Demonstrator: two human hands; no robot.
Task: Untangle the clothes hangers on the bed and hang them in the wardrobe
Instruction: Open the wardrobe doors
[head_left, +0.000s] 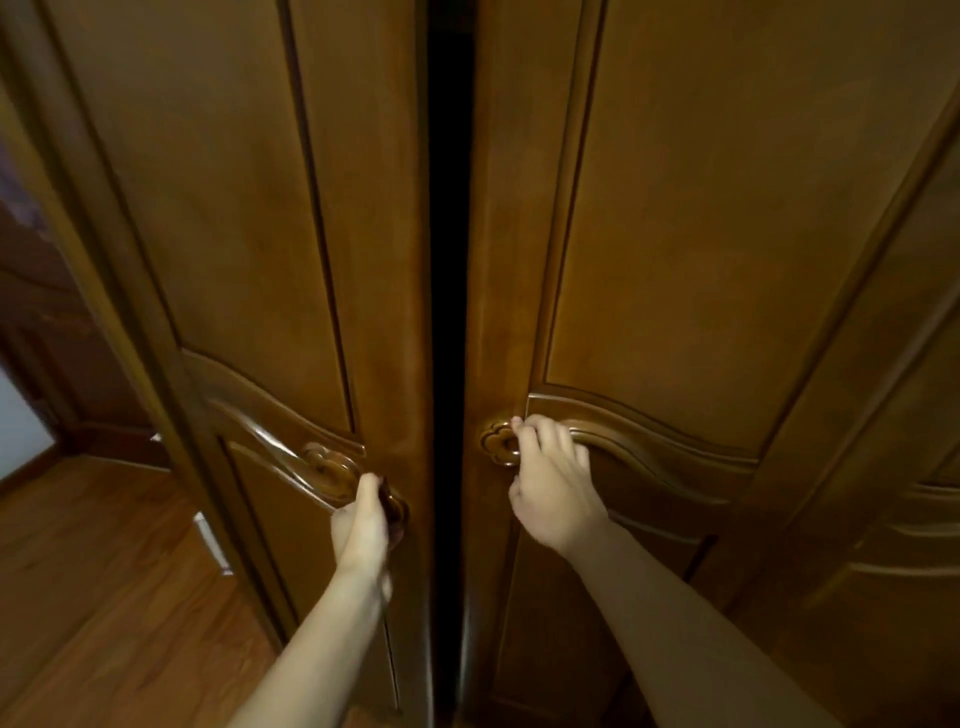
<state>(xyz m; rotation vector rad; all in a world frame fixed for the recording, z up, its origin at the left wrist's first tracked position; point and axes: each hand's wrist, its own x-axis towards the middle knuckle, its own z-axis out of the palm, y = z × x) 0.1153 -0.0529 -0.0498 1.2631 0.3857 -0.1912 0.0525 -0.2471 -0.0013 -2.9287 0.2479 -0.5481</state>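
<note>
Brown wooden wardrobe (675, 208) doors are standing slightly ajar, a dark gap running between them. The left hand (363, 525) is gripping the left door's carved handle (332, 470), and the right hand (553, 480) is curling its fingers around the right handle (500, 443). Wooden floor (104, 571) is showing at lower left.

Dim, warm light; the gap (451, 312) between the doors is black. Glare streaks the carved trim (270, 441). Edges bow and blur.

Brown wooden floor (104, 597) at lower left; a pale doorway (21, 415) beyond it.
</note>
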